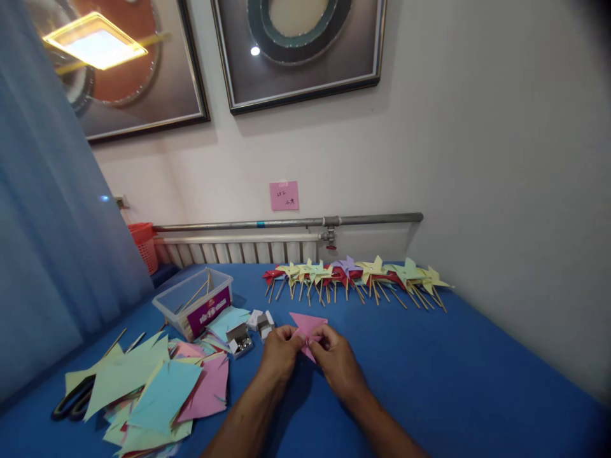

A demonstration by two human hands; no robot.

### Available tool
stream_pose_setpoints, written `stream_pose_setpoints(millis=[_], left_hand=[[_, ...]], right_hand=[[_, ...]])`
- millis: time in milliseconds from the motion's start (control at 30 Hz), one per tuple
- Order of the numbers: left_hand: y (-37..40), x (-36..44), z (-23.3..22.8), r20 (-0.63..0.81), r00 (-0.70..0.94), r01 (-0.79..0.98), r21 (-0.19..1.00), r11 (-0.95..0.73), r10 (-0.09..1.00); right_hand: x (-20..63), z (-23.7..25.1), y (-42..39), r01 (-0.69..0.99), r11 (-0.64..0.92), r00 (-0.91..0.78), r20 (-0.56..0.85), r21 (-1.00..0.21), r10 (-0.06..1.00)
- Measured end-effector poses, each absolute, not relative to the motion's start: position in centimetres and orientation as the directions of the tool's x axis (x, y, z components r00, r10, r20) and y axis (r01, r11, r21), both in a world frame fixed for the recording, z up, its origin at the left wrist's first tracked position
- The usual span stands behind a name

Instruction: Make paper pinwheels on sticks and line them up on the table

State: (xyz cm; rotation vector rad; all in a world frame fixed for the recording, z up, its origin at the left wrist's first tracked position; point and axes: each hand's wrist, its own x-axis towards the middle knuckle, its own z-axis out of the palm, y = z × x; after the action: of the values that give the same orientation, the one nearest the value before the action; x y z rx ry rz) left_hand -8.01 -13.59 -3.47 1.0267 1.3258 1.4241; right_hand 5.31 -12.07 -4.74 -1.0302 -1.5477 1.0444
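Observation:
A pink paper pinwheel [310, 323], partly folded, is held between both hands above the blue tabletop. My left hand [280, 348] pinches its left side near the centre, thumb on top. My right hand [337, 356] grips the right side, its fingers meeting the left ones at the middle. Whether a pin is at the centre is hidden by the fingertips. Just left of my left hand lie a small open box of metal pins [240, 341] and another small box [265, 324].
Finished pinwheels on sticks [353, 273] line the table's back. At left are a clear plastic bin [207, 312] with sticks, cut paper sheets [165, 394] in a pile and black-handled scissors [74, 401]. A blue curtain [57, 210] hangs at the left edge.

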Motion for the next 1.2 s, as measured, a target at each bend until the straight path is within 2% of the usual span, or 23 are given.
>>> stream_pose_setpoints(millis=[400, 600, 800, 967, 1100, 1200], left_hand=[[-14.1, -7.9, -3.0, -0.076, -0.19, -0.13, 0.99, 0.051, 0.979], [-14.4, -7.9, -2.3, -0.027, -0.154, -0.123, 0.992, 0.008, 0.988], [-14.1, -7.8, -2.9, -0.002, -0.239, -0.038, 0.999, -0.007, 0.971], [-14.1, -7.8, -2.9, 0.016, -0.251, 0.031, 0.999, -0.009, 0.968], [-14.3, -7.7, -3.1, 0.113, -0.27, 0.182, 0.981, -0.065, 0.956], [-14.4, -7.7, -3.2, 0.157, -0.268, 0.27, 0.959, -0.083, 0.95]], right_hand=[[5.2, -5.5, -11.6, 0.132, 0.263, -0.112, 0.249, -0.956, 0.962], [5.2, -5.6, -11.5, 0.112, 0.259, -0.103, 0.248, -0.959, 0.963], [5.0, -5.5, -11.8, 0.107, 0.251, -0.134, 0.236, -0.962, 0.962], [5.3, -5.3, -11.3, 0.017, 0.26, 0.004, 0.26, -0.965, 0.966], [5.9, -5.5, -10.4, -0.042, 0.194, 0.006, 0.194, -0.98, 0.981], [6.4, -5.3, -10.2, 0.032, 0.22, -0.009, 0.22, -0.975, 0.975]])
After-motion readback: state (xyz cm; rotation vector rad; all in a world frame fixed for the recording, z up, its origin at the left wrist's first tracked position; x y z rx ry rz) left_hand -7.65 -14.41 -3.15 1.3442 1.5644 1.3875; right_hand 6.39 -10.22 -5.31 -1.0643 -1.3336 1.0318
